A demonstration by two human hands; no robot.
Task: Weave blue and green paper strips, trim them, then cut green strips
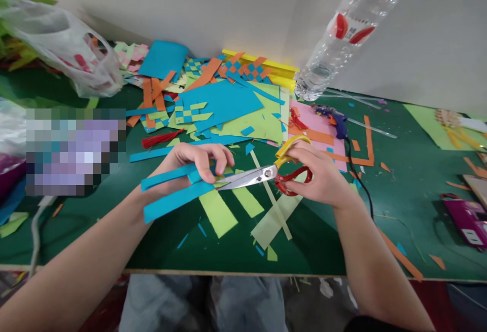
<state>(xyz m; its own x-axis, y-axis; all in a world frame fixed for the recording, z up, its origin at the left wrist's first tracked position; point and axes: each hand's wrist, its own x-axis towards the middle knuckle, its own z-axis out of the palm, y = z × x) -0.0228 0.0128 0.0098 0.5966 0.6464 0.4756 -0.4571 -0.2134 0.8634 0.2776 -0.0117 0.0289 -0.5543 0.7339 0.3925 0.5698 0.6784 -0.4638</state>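
My left hand [201,159] grips a piece of woven paper strips, its fingers closed on the crossing. Two blue strips [178,200] stick out toward my left wrist, and light green strips [220,213] hang down from it. In my right hand [319,170] is a pair of scissors [262,174] with one yellow and one red handle loop, my thumb and fingers through them. The blades point left and lie at the woven paper just beside my left fingertips, nearly together. A pale green strip [270,225] lies on the table under the scissors.
Blue and green paper sheets [224,104] and woven scraps pile up at the back. A clear plastic bottle [342,33] stands at the wall, near a blue glue gun [337,121] with a black cord. A white plastic bag [68,43] sits back left; a purple box [466,220] lies right.
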